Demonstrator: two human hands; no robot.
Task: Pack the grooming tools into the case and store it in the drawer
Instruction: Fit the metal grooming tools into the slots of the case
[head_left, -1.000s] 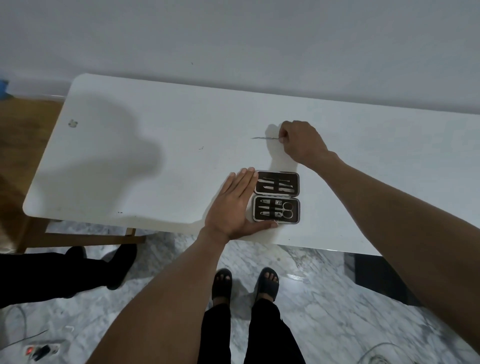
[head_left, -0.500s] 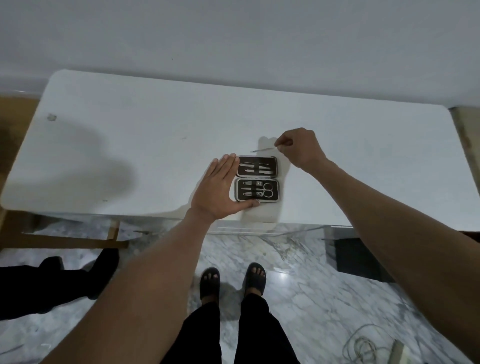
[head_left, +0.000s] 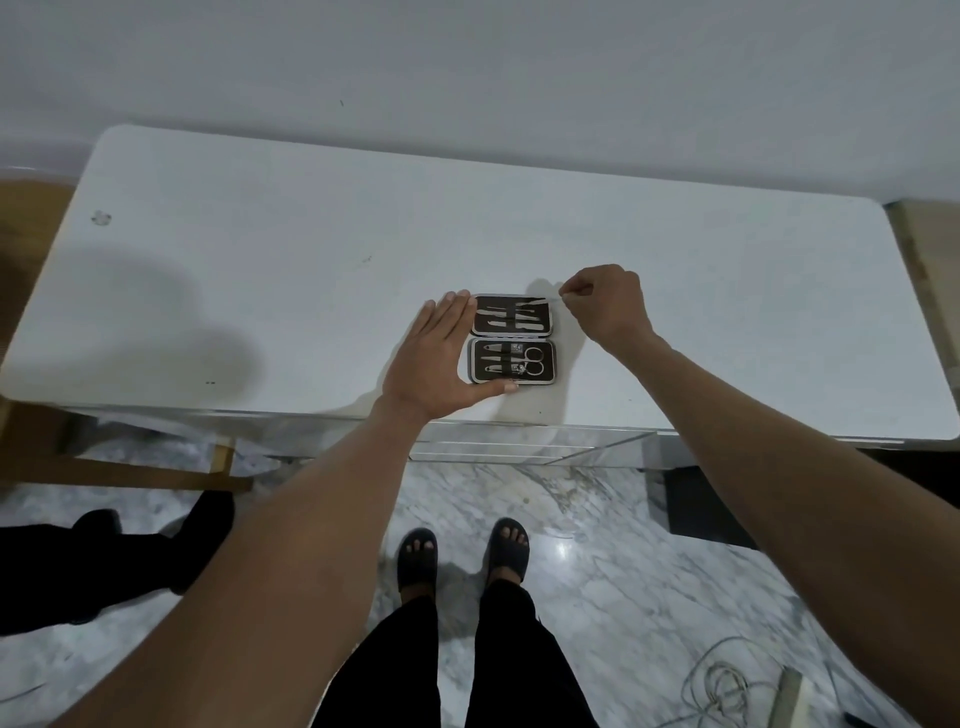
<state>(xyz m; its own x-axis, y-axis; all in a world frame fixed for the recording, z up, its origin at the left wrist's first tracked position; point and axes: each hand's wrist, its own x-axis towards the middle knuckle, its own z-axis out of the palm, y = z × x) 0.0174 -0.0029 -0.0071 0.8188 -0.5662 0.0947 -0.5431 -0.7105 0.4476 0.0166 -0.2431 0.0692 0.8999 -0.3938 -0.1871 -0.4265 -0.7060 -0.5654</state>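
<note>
Steel tool (head_left: 535, 300) pinched in right grip (head_left: 605, 304) nears open case (head_left: 511, 339); flat left hand (head_left: 434, 358) steadies it near tabletop's (head_left: 260, 291) front edge; closing, drawer remain.

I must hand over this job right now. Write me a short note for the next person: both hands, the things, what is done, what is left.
Left hand: fingers straight, braced against the left edge of the open case, thumb along its near edge.
Right hand: pinches a thin metal tool whose tip lies over the far half's top edge.
Case: lies open on the white table, near its front edge; both halves hold tools, scissors in the near half.
Done: most tools are seated.
Left: seat this tool, close the case, put it in the drawer, which I cannot identify here.
</note>
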